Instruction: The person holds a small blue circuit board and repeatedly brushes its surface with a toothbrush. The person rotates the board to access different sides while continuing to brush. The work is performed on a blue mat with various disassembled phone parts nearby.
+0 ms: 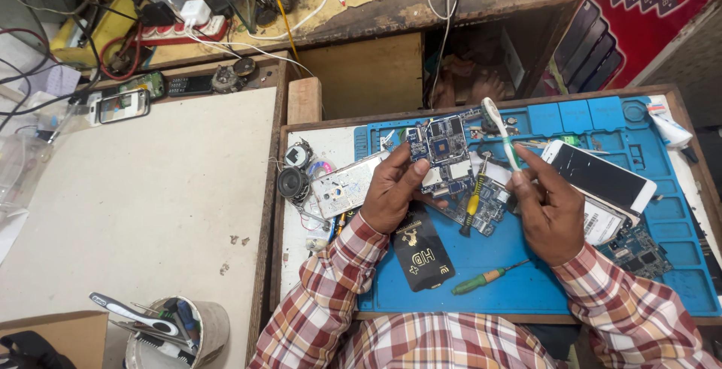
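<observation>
Small blue circuit board (445,145) pinched in the left hand (391,192), fingers curled around its edge, up above the blue work mat (526,264). White toothbrush (502,132) gripped in the right hand (549,211), fingers closed, tip close to the board. Yellow screwdriver (473,202) lying between both hands. Green screwdriver (487,277) and black card (423,247) lower on the mat. White phone (602,176) off to the right.

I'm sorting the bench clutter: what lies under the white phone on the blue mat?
Under the white phone lies another flat device with a label sticker, on the blue mat. The rest of it is covered.
</observation>
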